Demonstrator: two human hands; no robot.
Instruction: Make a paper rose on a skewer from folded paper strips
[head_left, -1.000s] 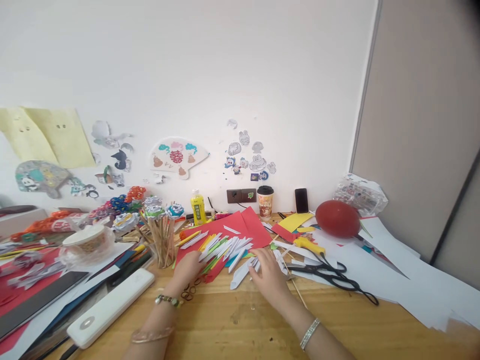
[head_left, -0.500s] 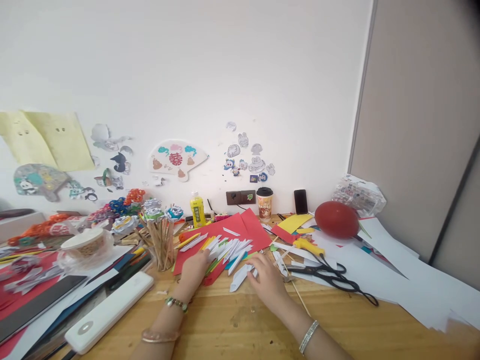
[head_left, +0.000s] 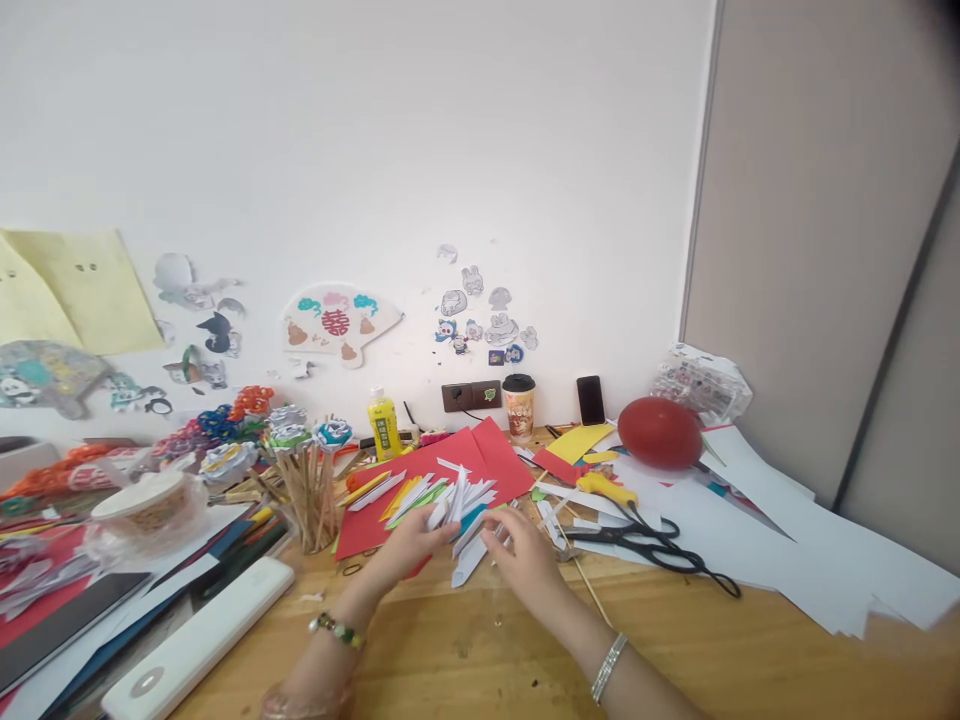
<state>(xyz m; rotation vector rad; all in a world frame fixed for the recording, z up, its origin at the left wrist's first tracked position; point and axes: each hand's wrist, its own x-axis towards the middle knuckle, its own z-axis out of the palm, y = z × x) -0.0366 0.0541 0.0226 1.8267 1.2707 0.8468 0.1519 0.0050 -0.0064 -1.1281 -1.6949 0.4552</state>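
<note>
On the wooden table point(head_left: 487, 660), the left hand point(head_left: 409, 545) is gripping a small bundle of folded white paper strips point(head_left: 450, 503), its fingers curled around the lower ends while the tips are fanning upward toward 12 o'clock. The right hand point(head_left: 521, 555) is lying just at 3 o'clock of it, fingers loosely bent and partly spread, its fingertips touching another white folded strip point(head_left: 471, 562) that is resting on the wood at 9 o'clock of the palm; whether it is actually pinching that strip cannot be told. Behind both hands, toward 12 o'clock, a pile of white, yellow and green folded strips point(head_left: 420, 492) is lying scattered on a red paper sheet point(head_left: 495, 455). At 3 o'clock of the right hand, black scissors point(head_left: 652, 545) are lying on white sheets, with a yellow-handled tool point(head_left: 611, 487) just beyond them and a red balloon point(head_left: 660, 432) farther off at 2 o'clock. At 9 o'clock of the left hand, a cup of wooden sticks point(head_left: 311, 500) is standing upright, and a white rectangular case point(head_left: 199, 645) is lying at 8 o'clock.
</note>
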